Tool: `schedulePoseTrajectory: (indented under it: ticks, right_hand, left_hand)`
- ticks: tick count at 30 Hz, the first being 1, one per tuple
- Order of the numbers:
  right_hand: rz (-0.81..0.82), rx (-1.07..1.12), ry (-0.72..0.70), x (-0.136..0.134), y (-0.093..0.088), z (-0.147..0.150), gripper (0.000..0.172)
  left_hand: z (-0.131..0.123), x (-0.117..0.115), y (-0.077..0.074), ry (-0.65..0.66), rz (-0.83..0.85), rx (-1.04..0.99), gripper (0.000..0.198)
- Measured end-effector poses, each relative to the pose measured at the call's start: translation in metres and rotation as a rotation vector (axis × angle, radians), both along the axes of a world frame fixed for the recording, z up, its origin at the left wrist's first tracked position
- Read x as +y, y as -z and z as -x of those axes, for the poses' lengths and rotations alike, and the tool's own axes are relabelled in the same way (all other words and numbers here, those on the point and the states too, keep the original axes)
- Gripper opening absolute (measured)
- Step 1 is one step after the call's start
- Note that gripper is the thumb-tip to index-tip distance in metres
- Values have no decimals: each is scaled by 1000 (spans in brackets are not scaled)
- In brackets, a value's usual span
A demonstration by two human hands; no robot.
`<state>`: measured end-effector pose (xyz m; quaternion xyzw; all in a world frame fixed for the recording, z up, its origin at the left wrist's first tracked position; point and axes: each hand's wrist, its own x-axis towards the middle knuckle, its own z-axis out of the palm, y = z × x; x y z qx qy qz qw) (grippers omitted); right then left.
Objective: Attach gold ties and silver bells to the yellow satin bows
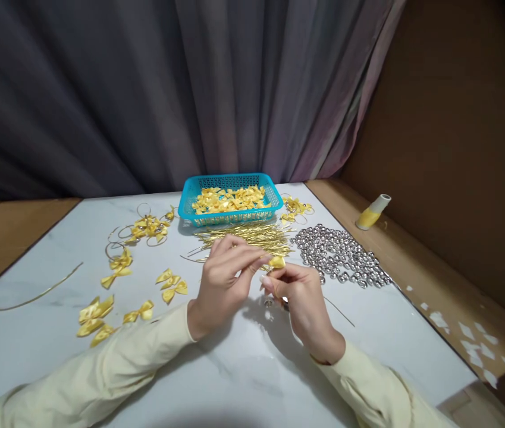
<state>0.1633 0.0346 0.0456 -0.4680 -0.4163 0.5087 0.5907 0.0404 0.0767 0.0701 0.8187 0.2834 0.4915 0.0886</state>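
My left hand (225, 279) and my right hand (299, 297) meet over the middle of the white table (234, 368), both pinched on one small yellow ribbon bow (277, 262). A thin gold wire (339, 313) trails from under my right hand toward the right. Two small silver bells (270, 303) lie on the table just below my hands. Behind my hands lies a bundle of gold wires (252, 236).
A turquoise basket (229, 184) of yellow bows stands at the back. Loose bows (100, 315) and bows on gold loops (147, 227) lie to the left. A pile of silver bells (341, 255) is at the right, and a yellow thread spool (372, 214) beyond it.
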Motion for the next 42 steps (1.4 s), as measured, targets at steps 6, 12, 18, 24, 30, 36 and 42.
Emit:
schedulePoseTrajectory:
  ticks: [6,12,18,24,30,36,42]
  right_hand:
    - [-102,-105,-66,6,-6,-4,18]
    - [-182,-251,-45,5,-6,-7,20]
    - [-268,-384,-34,6,-6,-7,24]
    - [-369,-474,68,6,-7,-8,25]
    - [-411,-493,169,6,-2,-8,26]
    - [-417,-499,217,5,-3,-11,29]
    - [-418,-525,153,8,-5,-13,24]
  left_hand:
    - [3,6,-7,50,189,35,12]
    - [2,7,-5,81,198,32,16]
    - [4,11,-2,106,77,77,11]
    - [1,8,-4,119,-85,101,13]
    - [-6,7,-2,108,-168,69,13]
    - [-12,7,-5,55,-175,53,14]
    - [-14,8,-8,40,-133,40,14]
